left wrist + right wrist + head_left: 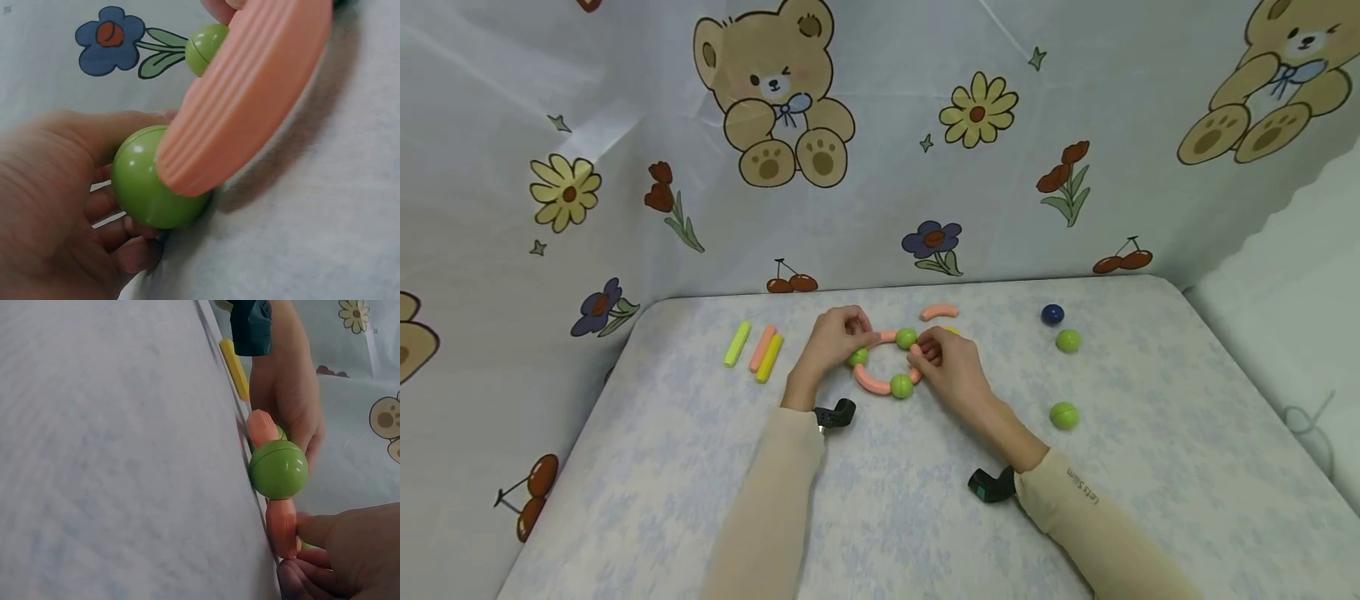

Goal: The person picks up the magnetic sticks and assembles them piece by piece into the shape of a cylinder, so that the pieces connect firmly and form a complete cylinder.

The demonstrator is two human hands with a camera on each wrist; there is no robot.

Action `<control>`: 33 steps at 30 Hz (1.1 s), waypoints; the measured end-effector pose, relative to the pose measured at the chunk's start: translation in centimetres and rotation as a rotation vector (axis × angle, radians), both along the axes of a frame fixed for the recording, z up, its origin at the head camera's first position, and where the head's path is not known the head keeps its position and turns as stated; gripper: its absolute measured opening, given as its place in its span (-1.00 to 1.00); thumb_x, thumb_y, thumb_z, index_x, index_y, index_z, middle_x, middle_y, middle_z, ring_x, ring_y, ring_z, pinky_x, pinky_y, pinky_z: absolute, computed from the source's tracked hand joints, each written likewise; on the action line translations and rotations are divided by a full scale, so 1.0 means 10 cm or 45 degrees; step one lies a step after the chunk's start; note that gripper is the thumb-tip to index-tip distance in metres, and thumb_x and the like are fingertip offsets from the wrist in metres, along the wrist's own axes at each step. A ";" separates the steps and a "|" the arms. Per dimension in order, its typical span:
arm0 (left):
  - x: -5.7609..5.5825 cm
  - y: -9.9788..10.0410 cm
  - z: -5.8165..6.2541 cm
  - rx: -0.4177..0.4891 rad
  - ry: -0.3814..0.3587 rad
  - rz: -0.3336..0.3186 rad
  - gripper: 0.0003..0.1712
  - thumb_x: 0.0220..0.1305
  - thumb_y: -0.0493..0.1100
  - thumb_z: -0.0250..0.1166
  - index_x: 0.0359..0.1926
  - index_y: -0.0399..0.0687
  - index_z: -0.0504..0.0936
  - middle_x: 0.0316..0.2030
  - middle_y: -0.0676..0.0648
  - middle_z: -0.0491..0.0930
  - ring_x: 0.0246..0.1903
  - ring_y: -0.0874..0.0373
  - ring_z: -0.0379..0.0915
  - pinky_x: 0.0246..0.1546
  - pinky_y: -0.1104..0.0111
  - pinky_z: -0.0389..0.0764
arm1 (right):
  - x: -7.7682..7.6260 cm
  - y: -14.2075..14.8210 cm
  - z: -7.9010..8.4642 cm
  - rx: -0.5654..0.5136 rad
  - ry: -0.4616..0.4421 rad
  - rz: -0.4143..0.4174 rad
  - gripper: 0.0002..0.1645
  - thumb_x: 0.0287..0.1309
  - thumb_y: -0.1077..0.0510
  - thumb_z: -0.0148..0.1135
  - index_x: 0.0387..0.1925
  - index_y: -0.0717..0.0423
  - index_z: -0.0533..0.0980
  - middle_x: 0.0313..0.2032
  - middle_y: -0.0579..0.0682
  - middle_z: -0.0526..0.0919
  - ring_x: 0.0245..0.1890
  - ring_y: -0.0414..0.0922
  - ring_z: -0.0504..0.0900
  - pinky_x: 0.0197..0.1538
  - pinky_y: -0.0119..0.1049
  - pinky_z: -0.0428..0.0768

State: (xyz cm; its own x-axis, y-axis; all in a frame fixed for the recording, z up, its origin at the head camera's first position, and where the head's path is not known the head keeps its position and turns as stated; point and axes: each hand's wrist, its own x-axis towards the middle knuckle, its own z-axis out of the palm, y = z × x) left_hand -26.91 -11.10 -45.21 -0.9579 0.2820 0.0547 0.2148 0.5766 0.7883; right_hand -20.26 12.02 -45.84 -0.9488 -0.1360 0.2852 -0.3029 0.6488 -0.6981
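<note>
The ring (872, 382) mid-frame looks nearly closed; the left hand (837, 340) and right hand (957, 369) each pinch it. Sticks (737, 344) at left, an arc (939, 312) above and balls (1064, 416) at right lie unattached.

A: What is filling the top of the head view?

B: A pale sheet (887, 183) is hanging there, a bear print (752, 121) sitting left of centre, a second bear print (1247, 87) leaning upper right.

A: And the light?

B: A glare (598, 137) is shining upper left.

A: Below?

B: A blue-mottled white table (917, 533) is spreading; a white surface (1315, 275) is bordering it at right.
</note>
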 end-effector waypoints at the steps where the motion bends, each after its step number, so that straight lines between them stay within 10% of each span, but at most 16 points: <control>1: 0.00 0.00 0.00 -0.001 -0.002 -0.002 -0.79 0.34 -0.04 0.51 -0.30 -0.03 0.69 -0.45 -0.05 0.59 -0.46 0.12 0.44 -0.38 0.31 0.43 | 0.00 0.01 -0.01 -0.005 0.010 0.002 -0.70 0.32 0.14 0.47 -0.03 0.24 0.64 -0.21 0.09 0.76 -0.29 -0.10 0.74 -0.19 -0.20 0.72; 10: 0.00 -0.08 0.09 -0.042 -0.096 -0.026 -0.77 0.33 -0.05 0.51 -0.31 -0.08 0.68 -0.52 -0.01 0.56 -0.51 0.14 0.43 -0.43 0.34 0.42 | -0.04 0.10 0.00 0.076 0.230 -0.018 -0.75 0.24 0.36 0.44 -0.04 0.27 0.68 -0.09 0.17 0.77 -0.08 0.10 0.71 0.01 0.02 0.64; 23: 0.07 -0.24 0.27 0.224 -0.671 -0.137 -0.74 0.34 -0.27 0.46 -0.22 -0.32 0.53 -0.52 -0.19 0.72 -0.64 0.09 0.67 -0.49 0.28 0.72 | -0.11 0.14 0.03 0.110 0.170 0.019 -0.71 0.37 0.35 0.31 0.09 0.27 0.67 0.10 0.19 0.73 0.18 0.13 0.66 0.27 0.07 0.58; 33: 0.06 -0.23 0.27 0.175 -0.590 -0.107 -0.76 0.39 -0.21 0.43 -0.26 -0.29 0.56 -0.54 -0.20 0.70 -0.66 0.07 0.64 -0.56 0.29 0.68 | -0.07 0.11 -0.01 0.090 0.006 0.240 -0.17 0.17 -0.22 0.56 0.33 0.11 0.53 0.25 0.05 0.63 0.26 0.05 0.61 0.34 0.04 0.53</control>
State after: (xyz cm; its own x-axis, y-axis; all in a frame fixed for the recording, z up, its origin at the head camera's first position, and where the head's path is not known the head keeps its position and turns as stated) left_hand -26.35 -13.39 -42.54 -0.8646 0.3793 -0.3295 -0.1350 0.4563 0.8795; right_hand -20.98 13.14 -45.98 -0.9033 -0.3312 0.2728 -0.4267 0.6274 -0.6514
